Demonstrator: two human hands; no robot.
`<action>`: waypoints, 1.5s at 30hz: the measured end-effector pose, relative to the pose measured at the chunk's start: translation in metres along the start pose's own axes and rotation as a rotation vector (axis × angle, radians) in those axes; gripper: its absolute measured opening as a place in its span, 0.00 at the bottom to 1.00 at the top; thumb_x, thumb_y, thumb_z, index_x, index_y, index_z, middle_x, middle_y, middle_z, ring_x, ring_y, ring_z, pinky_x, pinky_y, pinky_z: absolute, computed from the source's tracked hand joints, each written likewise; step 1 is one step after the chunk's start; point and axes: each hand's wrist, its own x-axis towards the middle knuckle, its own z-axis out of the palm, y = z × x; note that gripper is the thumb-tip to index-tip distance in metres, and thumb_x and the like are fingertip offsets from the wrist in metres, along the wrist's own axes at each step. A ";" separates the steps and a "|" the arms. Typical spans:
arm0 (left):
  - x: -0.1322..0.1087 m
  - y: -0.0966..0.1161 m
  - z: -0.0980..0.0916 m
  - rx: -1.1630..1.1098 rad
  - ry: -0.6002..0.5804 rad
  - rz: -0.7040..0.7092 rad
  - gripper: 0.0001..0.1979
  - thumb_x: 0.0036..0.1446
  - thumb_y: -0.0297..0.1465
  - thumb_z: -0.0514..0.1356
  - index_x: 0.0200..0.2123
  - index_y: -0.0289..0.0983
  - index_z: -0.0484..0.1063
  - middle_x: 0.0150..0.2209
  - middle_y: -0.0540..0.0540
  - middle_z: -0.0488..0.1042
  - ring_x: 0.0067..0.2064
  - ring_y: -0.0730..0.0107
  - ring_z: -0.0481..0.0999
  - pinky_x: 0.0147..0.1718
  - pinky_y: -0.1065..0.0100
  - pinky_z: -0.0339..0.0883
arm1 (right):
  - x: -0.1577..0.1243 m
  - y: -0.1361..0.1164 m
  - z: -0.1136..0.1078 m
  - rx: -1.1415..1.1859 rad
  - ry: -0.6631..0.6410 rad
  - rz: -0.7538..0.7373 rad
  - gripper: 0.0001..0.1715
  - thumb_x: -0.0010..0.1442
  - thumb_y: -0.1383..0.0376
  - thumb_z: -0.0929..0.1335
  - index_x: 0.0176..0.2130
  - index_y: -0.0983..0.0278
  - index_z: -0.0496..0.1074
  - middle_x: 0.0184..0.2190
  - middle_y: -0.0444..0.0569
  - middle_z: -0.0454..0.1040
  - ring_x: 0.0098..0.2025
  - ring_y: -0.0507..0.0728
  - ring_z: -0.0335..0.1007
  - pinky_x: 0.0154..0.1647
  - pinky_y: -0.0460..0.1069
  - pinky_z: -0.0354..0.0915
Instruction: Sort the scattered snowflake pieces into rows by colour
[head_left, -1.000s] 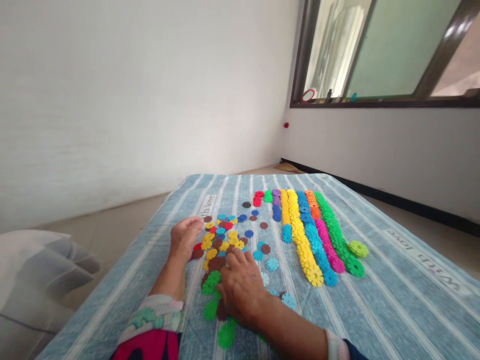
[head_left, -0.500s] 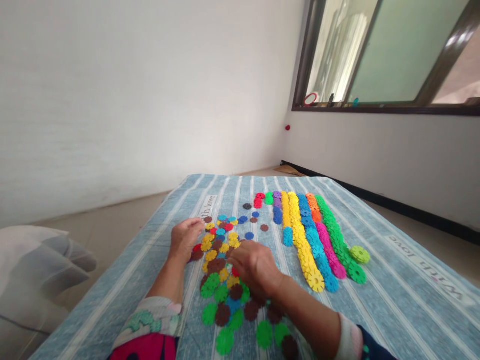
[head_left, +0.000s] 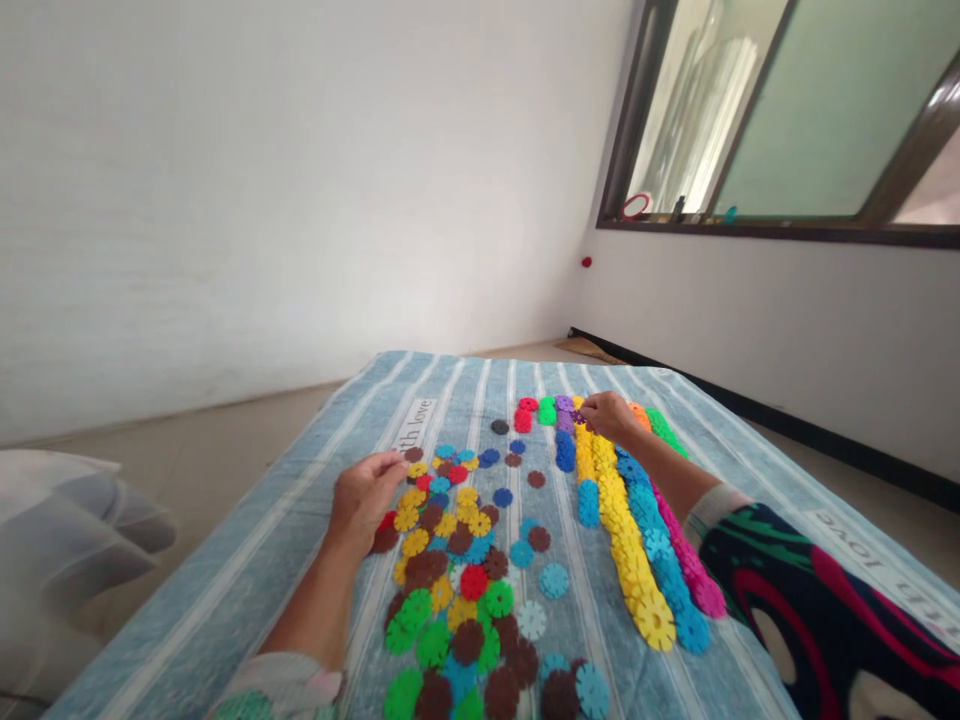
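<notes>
A loose heap of coloured snowflake discs (head_left: 457, 570) lies on a blue striped sheet (head_left: 285, 510). To its right run sorted rows: yellow (head_left: 622, 540), blue (head_left: 660, 560), pink (head_left: 686, 560), green (head_left: 664, 430), with short red (head_left: 523, 412), green (head_left: 547, 410) and purple (head_left: 564, 412) groups at the far end. My left hand (head_left: 364, 495) rests at the heap's left edge, fingers curled, touching discs. My right hand (head_left: 609, 414) reaches to the far end of the rows, fingertips pinched over the purple and yellow discs; what it grips is too small to name.
A white wall stands behind the sheet. A dark-framed window (head_left: 787, 120) fills the upper right, with small items on its sill. A grey-white cushion (head_left: 60, 560) lies at the left. Bare floor (head_left: 225, 430) surrounds the sheet.
My right hand left the heap and stretched forward to the far end of the sorted rows. The view shifted slightly, uncovering more discs near me. My left hand stayed put.
</notes>
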 end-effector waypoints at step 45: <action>-0.004 -0.001 0.006 -0.002 0.000 0.052 0.15 0.36 0.39 0.62 0.27 0.35 0.77 0.24 0.49 0.77 0.30 0.63 0.74 0.32 0.68 0.65 | -0.203 -0.081 0.036 -0.153 -0.150 -0.591 0.05 0.62 0.66 0.66 0.32 0.63 0.71 0.34 0.48 0.74 0.40 0.57 0.70 0.38 0.48 0.60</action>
